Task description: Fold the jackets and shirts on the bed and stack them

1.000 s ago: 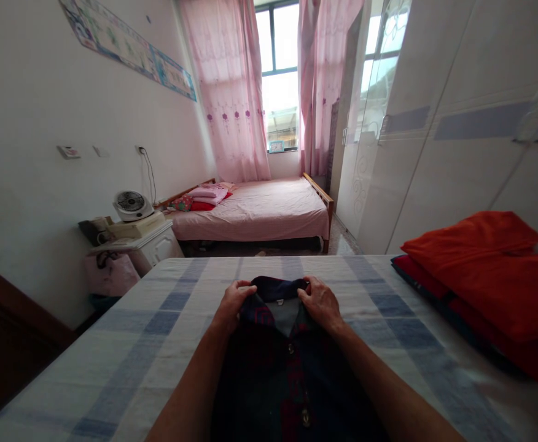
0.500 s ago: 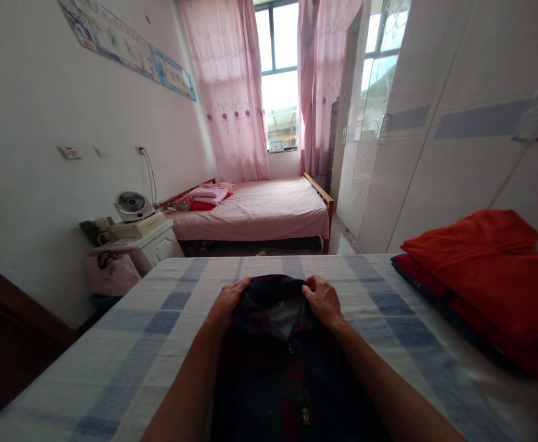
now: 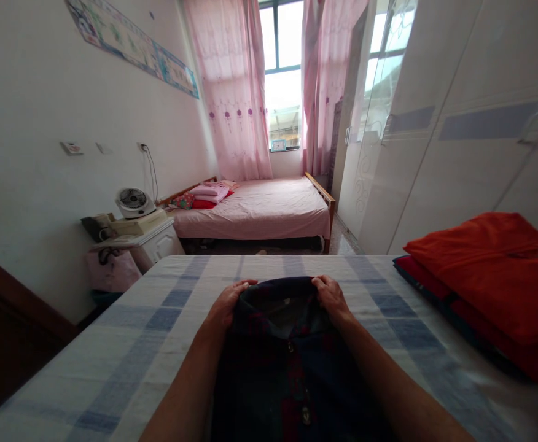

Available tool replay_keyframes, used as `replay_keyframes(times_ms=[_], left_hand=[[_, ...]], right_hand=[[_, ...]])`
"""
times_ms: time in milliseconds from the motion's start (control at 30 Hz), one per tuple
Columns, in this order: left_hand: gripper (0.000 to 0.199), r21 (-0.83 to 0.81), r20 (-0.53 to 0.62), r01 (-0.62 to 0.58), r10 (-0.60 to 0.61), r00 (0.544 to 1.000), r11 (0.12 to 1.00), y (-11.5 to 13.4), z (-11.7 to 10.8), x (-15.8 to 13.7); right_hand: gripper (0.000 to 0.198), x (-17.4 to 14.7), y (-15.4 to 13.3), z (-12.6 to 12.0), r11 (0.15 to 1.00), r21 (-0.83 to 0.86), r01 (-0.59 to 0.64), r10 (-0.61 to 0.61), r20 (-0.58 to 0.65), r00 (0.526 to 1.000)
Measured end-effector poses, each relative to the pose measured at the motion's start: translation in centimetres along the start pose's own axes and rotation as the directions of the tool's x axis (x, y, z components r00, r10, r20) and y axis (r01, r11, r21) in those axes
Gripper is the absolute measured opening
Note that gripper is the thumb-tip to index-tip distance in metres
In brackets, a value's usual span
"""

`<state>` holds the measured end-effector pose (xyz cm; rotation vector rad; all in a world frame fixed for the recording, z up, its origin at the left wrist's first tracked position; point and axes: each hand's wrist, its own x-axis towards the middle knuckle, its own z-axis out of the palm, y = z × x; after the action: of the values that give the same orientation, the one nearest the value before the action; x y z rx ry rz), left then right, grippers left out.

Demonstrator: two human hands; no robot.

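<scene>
A dark garment (image 3: 260,380) with dark red patches lies face up on the blue-and-white checked cloth (image 3: 144,350), its collar (image 3: 282,286) at the far end and 2 shiny fasteners down its front. The fingers of the left hand (image 3: 230,303) grasp the collar's left end, with 1 finger reaching along the edge; those of the right hand (image 3: 334,301) pinch its right end. Compared with 1.0 s ago, the right hand sits farther to the right, so the gap between the hands is wider and the collar is drawn out broader and straighter. The grey lining inside the neck now looks darker. The orange garment (image 3: 485,276) stays on top of the folded pile at the right, well apart from the hands, and the pink bed (image 3: 269,212) beyond is unchanged.
</scene>
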<state>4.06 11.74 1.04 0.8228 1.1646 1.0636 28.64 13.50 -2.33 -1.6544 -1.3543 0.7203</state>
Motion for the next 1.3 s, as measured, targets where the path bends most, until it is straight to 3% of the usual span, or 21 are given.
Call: replay_keyframes(times_ms=[300,400,533,700,900,1300], left_hand=[[0.037,0.339,0.129,-0.117,0.077,0.989,0.933,0.4,0.6,-1.5],[0.03,0.4,0.109,-0.17,0.137,0.984,0.901,0.2,0.6,-1.1],[0.034,0.428,0.08,-0.183,0.164,0.983,0.885,-0.2,0.4,-0.7],[0.04,0.458,-0.038,-0.168,0.208,0.977,0.873,-1.0,0.0,0.1],[0.04,0.58,-0.134,-0.162,0.29,0.948,0.798,-1.8,0.0,1.4],[0.034,0.769,-0.127,-0.118,0.332,0.935,0.628,-1.9,0.2,1.6]], right_hand=[[0.025,0.6,0.6,0.2,0.999,0.014,-0.035,0.036,-0.028,0.999],[0.025,0.7,0.6,0.1,0.999,-0.004,-0.033,0.033,-0.033,0.999],[0.024,0.7,0.3,0.0,0.999,-0.048,-0.013,0.012,-0.026,1.0],[0.021,-0.1,-0.7,-0.2,0.991,-0.128,0.047,-0.047,0.0,0.999],[0.018,-0.6,-1.4,-0.5,0.964,-0.242,0.109,-0.117,-0.018,0.993],[0.024,-1.2,-1.5,-0.3,0.859,-0.465,0.214,-0.241,0.001,0.971]])
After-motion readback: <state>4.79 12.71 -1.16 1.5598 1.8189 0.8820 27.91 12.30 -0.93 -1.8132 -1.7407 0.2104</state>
